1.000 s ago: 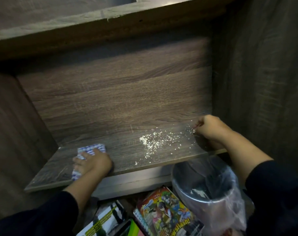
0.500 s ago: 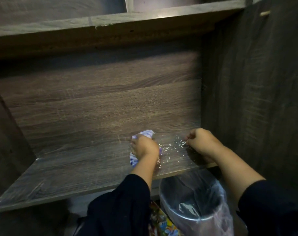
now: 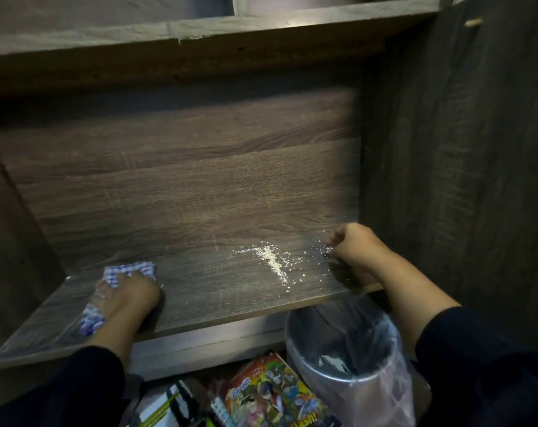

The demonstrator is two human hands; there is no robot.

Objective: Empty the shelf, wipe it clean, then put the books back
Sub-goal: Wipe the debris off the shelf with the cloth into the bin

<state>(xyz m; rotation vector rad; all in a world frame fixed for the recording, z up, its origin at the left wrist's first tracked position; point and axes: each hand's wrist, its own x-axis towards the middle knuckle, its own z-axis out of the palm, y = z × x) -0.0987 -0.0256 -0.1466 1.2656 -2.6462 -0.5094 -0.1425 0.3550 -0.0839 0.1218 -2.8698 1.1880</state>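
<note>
The shelf [image 3: 218,291] stands bare of books, its front edge free between the two side walls. The left hand [image 3: 129,291] presses a blue checked cloth [image 3: 129,271] flat near the left end, fingers spread over it. The right hand [image 3: 354,251] rests curled in a fist at the right corner, holding nothing I can see. White crumbs [image 3: 272,260] lie between them. Below the edge sit a plastic-lined bin [image 3: 351,362] and the books [image 3: 271,396]; one cover's writing ends in "ash!"
</note>
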